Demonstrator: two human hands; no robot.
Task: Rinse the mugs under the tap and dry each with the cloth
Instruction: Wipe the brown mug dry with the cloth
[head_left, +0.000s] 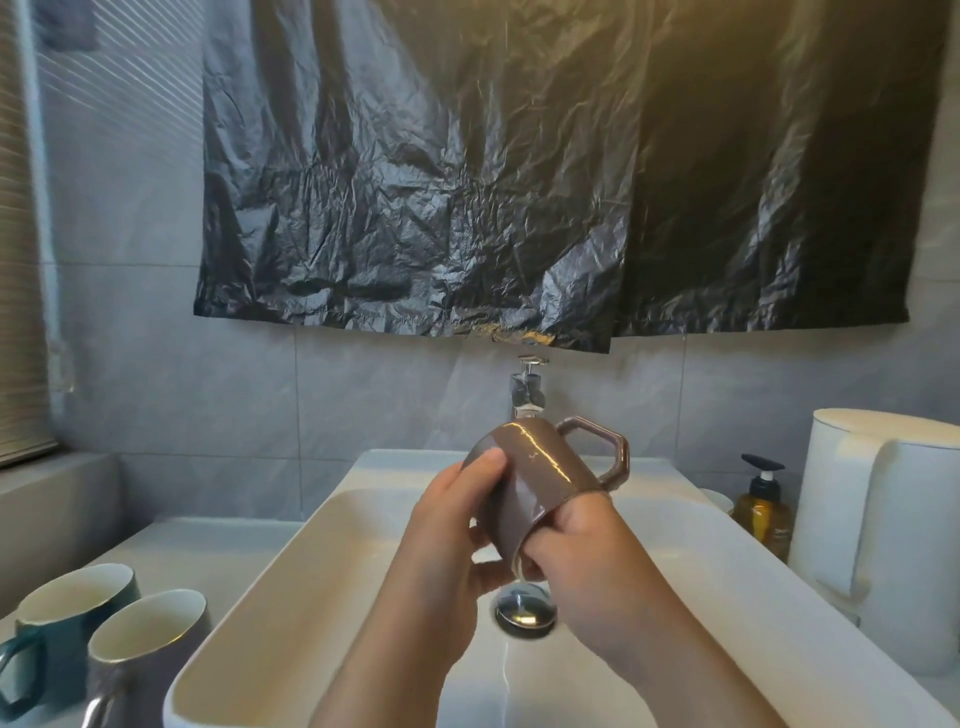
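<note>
I hold a glossy brown mug (540, 467) upside down and tilted over the white basin (291, 566), its angular handle pointing right. My left hand (457, 525) grips the mug's side, thumb on the base end. My right hand (576, 545) wraps around the rim end, fingers curled at the opening. The chrome tap (527, 389) stands just behind the mug; I cannot tell whether water runs. No cloth is in view.
Two mugs stand upright on the counter at the lower left: a teal one (67, 623) and a grey one (150, 644). A drain plug (524, 610) sits under my hands. An amber pump bottle (763, 514) and a white appliance (883, 525) stand at the right. Black plastic sheeting (519, 171) hangs above.
</note>
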